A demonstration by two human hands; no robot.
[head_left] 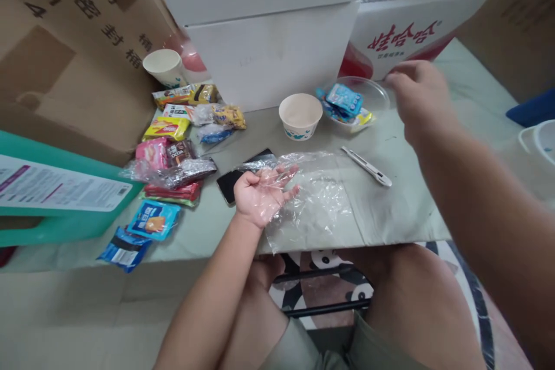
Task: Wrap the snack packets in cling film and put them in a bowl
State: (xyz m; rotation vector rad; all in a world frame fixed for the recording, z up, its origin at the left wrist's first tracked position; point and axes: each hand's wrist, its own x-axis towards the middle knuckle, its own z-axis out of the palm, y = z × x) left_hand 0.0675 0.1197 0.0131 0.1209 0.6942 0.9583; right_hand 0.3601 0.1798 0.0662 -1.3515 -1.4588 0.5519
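Note:
My left hand (259, 199) is palm up over the table, fingers half curled and somewhat apart. A clear plastic bag (316, 202) lies across those fingers and trails to the right over the table edge; the hand holds it loosely. Under it is a dark phone (229, 185). My right hand (418, 89), slightly blurred, is raised beside the right rim of a clear plastic bowl (377, 92), its fingertips pinched together. Whatever they hold, if anything, is too small to make out. Blue snack packets (344, 99) sit in the bowl.
A paper bowl (300, 117) and a white utility knife (366, 166) stand nearby. Packaged snacks (167, 127) line the left side, with a paper cup (165, 66) behind them. White cartons (277, 52), a brown box (78, 69) and a green container (56, 185) border the table.

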